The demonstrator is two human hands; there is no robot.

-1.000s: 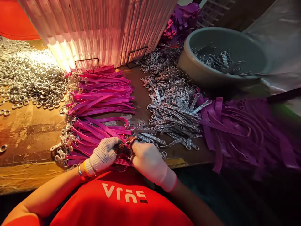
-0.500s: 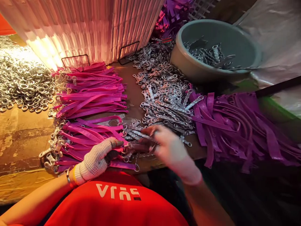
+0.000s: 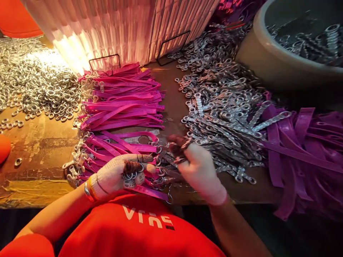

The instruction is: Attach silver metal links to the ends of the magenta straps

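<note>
My left hand (image 3: 114,175), in a white dotted glove with dark, worn fingertips, rests over the front end of a row of pink straps (image 3: 122,116). Several metal rings (image 3: 132,175) sit in its curled fingers, while the index finger points to the right. Just across from it, my gloved right hand (image 3: 198,166) is closed, its dark fingers bent inward; motion and shadow hide what is in them. Twisted metal links (image 3: 225,125) are heaped beside and beyond the right hand. Small rings and metal fittings hang at the ends of the nearer straps.
Loose rings (image 3: 56,89) form a pile at the left. Purple straps (image 3: 302,153) spill over the table's front edge at the right, below a big grey tub (image 3: 257,50) of metal parts. A corrugated panel (image 3: 120,32) stands at the back. Orange cloth shows at the left edge.
My view has shifted, with the scene sliding right and the tub coming closer. The left hand's fingers have turned, showing the rings. The right hand has drawn its fingers in.
</note>
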